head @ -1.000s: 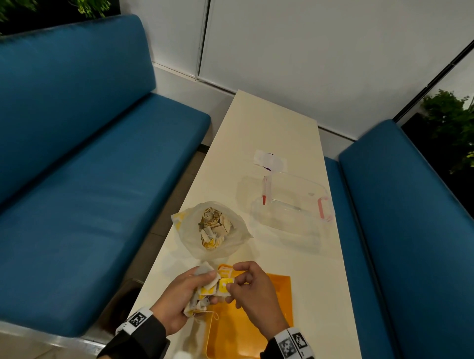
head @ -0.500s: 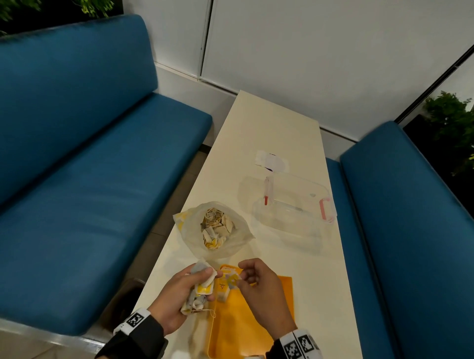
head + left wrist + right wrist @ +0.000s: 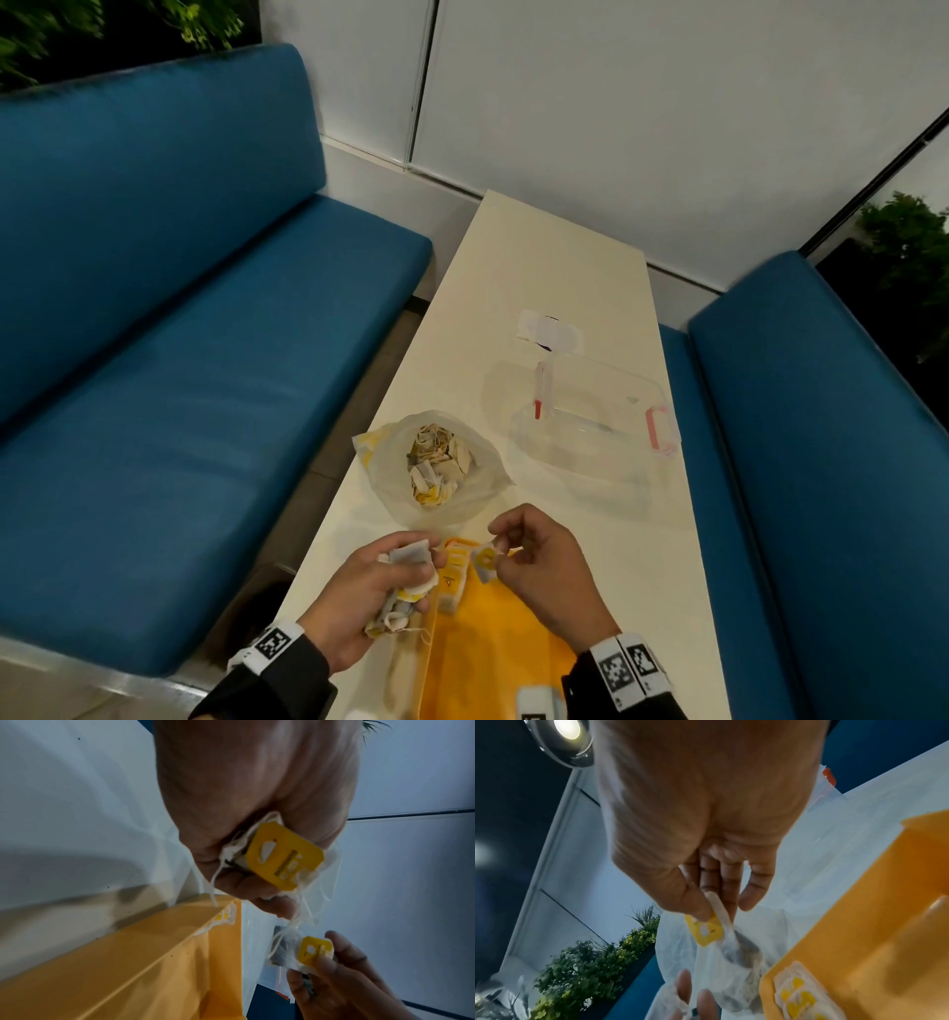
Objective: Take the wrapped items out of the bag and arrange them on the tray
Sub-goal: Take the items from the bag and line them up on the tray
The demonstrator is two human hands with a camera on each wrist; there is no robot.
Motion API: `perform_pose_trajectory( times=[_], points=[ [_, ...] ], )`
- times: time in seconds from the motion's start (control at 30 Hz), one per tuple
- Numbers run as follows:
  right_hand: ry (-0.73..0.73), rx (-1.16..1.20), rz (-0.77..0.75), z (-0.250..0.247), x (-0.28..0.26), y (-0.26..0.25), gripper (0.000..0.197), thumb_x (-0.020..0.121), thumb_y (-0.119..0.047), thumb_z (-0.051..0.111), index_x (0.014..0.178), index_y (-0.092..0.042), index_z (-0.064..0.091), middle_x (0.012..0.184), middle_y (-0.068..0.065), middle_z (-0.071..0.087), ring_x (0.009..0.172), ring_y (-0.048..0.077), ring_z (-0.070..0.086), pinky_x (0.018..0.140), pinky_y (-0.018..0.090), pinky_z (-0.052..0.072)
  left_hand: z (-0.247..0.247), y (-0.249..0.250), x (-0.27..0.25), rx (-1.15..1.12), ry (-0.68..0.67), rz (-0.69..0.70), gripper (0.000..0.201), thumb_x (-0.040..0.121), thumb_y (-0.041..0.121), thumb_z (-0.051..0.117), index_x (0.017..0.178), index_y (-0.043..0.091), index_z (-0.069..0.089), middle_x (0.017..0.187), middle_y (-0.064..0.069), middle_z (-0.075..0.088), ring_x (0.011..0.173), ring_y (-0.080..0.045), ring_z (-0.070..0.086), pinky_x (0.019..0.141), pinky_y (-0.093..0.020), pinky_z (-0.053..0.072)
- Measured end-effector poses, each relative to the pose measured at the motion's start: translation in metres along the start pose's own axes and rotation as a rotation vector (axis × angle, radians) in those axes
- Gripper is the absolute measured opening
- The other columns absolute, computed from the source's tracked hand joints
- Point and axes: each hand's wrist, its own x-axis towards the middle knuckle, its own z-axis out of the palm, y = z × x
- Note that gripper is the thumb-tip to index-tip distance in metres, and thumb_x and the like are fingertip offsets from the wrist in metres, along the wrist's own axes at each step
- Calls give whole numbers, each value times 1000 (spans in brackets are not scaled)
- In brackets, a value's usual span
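Teabags fill the plastic bag [image 3: 434,465]; a few, perhaps three, line the orange tray [image 3: 493,647]. Left hand [image 3: 380,596] grips a bundle of teabags [image 3: 403,591]; right hand [image 3: 539,565] pinches one teabag [image 3: 485,560].

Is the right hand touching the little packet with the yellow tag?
Touching. The right wrist view shows the right hand pinching the packet at its top edge between thumb and fingers.
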Motion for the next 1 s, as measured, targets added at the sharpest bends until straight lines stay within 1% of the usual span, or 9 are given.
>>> perform_pose_trajectory(
  times=[0.07, 0.17, 0.27, 0.37, 0.47, 0.6, 0.7, 0.87, 1.0],
  points=[
    [-47, -36, -14, 1, 0, -2, 33, 73, 3, 64, 91, -24, 67, 78, -1, 66, 78, 8, 63, 69, 25, 52, 2, 1, -1, 55, -10, 6, 32, 85, -6, 70, 113, 7, 74, 98, -24, 68, 64, -29, 59, 56, -32, 52],
    [-99, -127, -37, 2, 1, -6, 32, 73, -5, 68, 91, -32, 65, 80, -5, 67, 81, 7, 63, 74, 30, 53, 7, 2, -2, 169, -58, 33, 32, 84, -2, 75, 111, 15, 77, 94, -22, 67, 66, -29, 59, 59, -33, 54],
    [-176, -136, -55, 3, 1, -8, 32, 75, -9, 71, 95, -32, 64, 78, -6, 65, 76, 4, 59, 67, 23, 49, 12, 4, -4, 298, -122, 59, 39, 84, 0, 78, 118, 20, 76, 103, -23, 72, 71, -30, 60, 61, -32, 56],
    [-199, -117, -51, 6, 1, -8, 33, 76, -5, 69, 97, -30, 65, 77, -6, 63, 73, 2, 57, 65, 16, 44, 19, 5, -5, 388, -155, 58, 30, 86, 3, 77, 115, 10, 75, 93, -16, 76, 67, -26, 62, 56, -30, 55],
    [-175, -16, -18, 9, 1, -3, 30, 77, -2, 68, 96, -25, 67, 75, -9, 62, 73, 3, 55, 65, 21, 44, 21, 4, -2, 410, -67, 73, 23, 86, 8, 78, 105, -4, 72, 81, -13, 74, 60, -21, 63, 53, -30, 54],
    [-106, 138, 49, 12, -1, 9, 24, 75, -11, 82, 96, -17, 73, 81, -3, 67, 75, 7, 58, 71, 25, 51, 19, 3, 2, 387, 13, 98, 20, 84, 12, 81, 99, 0, 75, 78, -17, 69, 59, -27, 62, 55, -32, 54],
    [-41, 141, 62, 15, -4, 15, 15, 76, -19, 85, 86, -15, 74, 82, 5, 71, 73, 10, 57, 70, 28, 51, 18, 2, 5, 368, 23, 104, 26, 80, 18, 85, 98, 2, 75, 80, -19, 68, 61, -31, 59, 56, -33, 54],
    [-22, 176, 99, 15, 0, 22, 7, 81, -5, 77, 80, -11, 74, 74, 7, 71, 70, 12, 61, 66, 27, 52, 19, 1, 10, 301, 58, 83, 17, 84, 9, 81, 99, 1, 76, 84, -18, 69, 60, -26, 61, 54, -32, 54],
    [-29, 205, 205, 10, -2, 34, 10, 82, 5, 74, 82, 7, 64, 63, 10, 66, 53, 11, 60, 52, 19, 45, 10, -2, 12, 260, 120, 30, 13, 85, 7, 79, 98, 4, 78, 88, -20, 71, 71, -33, 61, 56, -32, 55]
  ],
)
